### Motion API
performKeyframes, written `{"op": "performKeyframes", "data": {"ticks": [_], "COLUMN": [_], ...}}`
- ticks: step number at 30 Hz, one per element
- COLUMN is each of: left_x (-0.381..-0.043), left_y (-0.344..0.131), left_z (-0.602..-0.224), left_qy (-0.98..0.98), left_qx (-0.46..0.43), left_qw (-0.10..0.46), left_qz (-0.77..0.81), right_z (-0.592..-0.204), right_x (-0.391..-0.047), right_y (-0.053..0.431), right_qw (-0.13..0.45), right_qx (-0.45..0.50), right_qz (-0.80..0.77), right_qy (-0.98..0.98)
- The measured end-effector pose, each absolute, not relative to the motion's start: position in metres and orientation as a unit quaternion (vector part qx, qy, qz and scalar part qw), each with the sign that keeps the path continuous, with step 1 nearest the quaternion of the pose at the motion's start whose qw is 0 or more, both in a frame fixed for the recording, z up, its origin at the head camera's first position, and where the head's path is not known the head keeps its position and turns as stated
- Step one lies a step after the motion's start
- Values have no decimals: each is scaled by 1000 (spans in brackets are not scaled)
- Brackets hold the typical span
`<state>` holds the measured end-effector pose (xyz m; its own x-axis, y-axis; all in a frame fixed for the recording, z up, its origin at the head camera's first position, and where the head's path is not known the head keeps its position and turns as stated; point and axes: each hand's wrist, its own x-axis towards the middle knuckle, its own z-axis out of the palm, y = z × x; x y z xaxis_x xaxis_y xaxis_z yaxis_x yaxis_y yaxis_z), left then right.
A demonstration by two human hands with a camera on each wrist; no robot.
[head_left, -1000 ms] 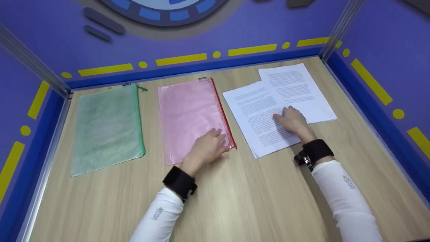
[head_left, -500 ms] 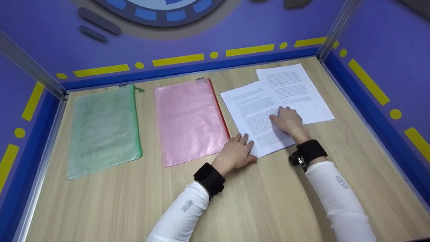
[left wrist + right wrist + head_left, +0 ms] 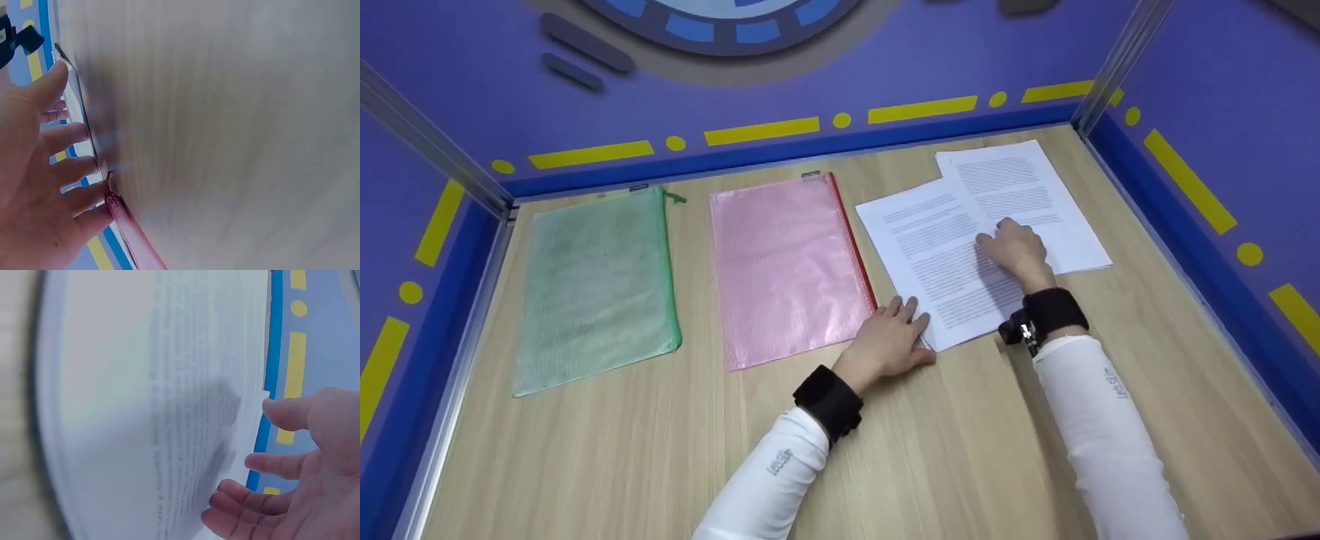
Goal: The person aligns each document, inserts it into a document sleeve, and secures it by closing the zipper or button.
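Two overlapping stacks of printed paper lie on the right of the table; the nearer stack [image 3: 919,225] partly covers the farther stack [image 3: 1012,184]. My left hand [image 3: 885,341] rests with spread fingers at the nearer stack's lower left corner, beside the red zip edge of a pink zip pouch [image 3: 787,270]. In the left wrist view its fingers [image 3: 76,169] extend to the paper's edge. Over the right part of the nearer stack is my right hand [image 3: 1016,247], holding nothing. The right wrist view shows its fingers [image 3: 242,500] relaxed just above the printed sheet, casting a shadow.
A green zip pouch [image 3: 600,292] lies flat on the left of the wooden table [image 3: 945,450]. Blue-purple panels with yellow marks [image 3: 765,131] stand along the back and both sides. Metal posts [image 3: 1121,64] mark the corners.
My left hand has moved right from the pink zip pouch to the paper's lower left corner. The right hand has shifted slightly up and away from where it touched the sheets. The pouches stay put.
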<state>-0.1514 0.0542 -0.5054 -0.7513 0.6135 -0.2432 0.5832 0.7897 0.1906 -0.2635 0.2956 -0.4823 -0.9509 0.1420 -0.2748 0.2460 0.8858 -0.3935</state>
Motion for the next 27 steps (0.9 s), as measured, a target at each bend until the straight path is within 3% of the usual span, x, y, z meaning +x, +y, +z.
{"op": "performKeyframes", "data": {"ticks": [21,27], "left_x": [-152,-151], "left_y": [57,57], "left_z": [-503,-502], "left_qy": [933,933], "left_qx": [309,311], "left_qw": [176,172], "left_qz": [60,57], "right_z": [-481,-483], "right_x": [-269,-263], "right_y": [313,311], "right_qw": [200,188], "right_qx": [160,158], "right_qz": [-433,-447], "right_qy": [864,860]}}
